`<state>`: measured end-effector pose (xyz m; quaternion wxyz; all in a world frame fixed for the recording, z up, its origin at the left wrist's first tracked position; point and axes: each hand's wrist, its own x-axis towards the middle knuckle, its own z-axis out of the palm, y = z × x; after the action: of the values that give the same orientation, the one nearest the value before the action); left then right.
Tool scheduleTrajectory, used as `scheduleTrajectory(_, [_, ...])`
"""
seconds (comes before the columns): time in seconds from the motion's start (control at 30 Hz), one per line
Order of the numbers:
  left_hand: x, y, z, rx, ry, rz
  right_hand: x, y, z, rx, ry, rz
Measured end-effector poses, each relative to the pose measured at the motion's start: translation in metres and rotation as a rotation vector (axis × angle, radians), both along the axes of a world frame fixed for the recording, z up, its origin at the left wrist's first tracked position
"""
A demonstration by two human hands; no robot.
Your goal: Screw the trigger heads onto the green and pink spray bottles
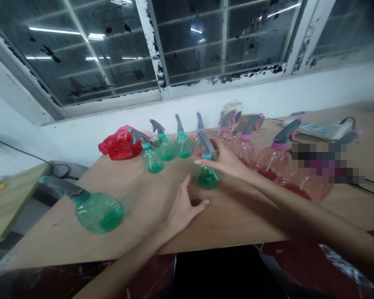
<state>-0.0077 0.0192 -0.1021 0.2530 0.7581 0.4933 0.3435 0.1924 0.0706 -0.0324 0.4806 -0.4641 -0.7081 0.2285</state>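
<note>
My right hand (226, 162) is wrapped round the upper part of a green spray bottle (208, 179), thumb across the front below its grey trigger head. The bottle is upright, with green liquid low inside. Closer to me, my left hand (182, 209) hovers over the wooden table (149, 236) with thumb and fingers apart, holding nothing. At the far left, another green spray bottle (99, 211) leans leftward. Behind the hands, several green spray bottles (152, 160) stand together. To the right are several pink spray bottles (271, 160), partly hidden by my right hand and forearm.
A red plastic bag (121, 143) lies by the wall at the back left. A white power strip (326, 128) and dark cables occupy the right side. A whitish container (233, 109) stands behind the pink bottles. Windows (193, 41) rise above the wall.
</note>
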Motion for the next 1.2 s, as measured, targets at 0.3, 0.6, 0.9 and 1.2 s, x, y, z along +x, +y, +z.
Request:
scheduleTrajectory(0.3, [0.039,0.05,0.005,-0.045,-0.192,-0.185,0.002,0.018,-0.013,-0.05,0.059,0.054])
scheduleTrajectory(0.6, [0.031,0.05,0.018,0.002,-0.095,-0.259,-0.007,0.013,-0.001,-0.169,0.384,0.377])
scheduleTrajectory(0.9, [0.03,0.045,0.029,0.029,-0.068,-0.439,-0.016,0.021,0.005,-0.115,0.387,0.636])
scheduleTrajectory(1.2, [0.025,0.049,0.022,0.053,-0.053,-0.46,-0.021,0.018,-0.001,-0.116,0.4,0.515])
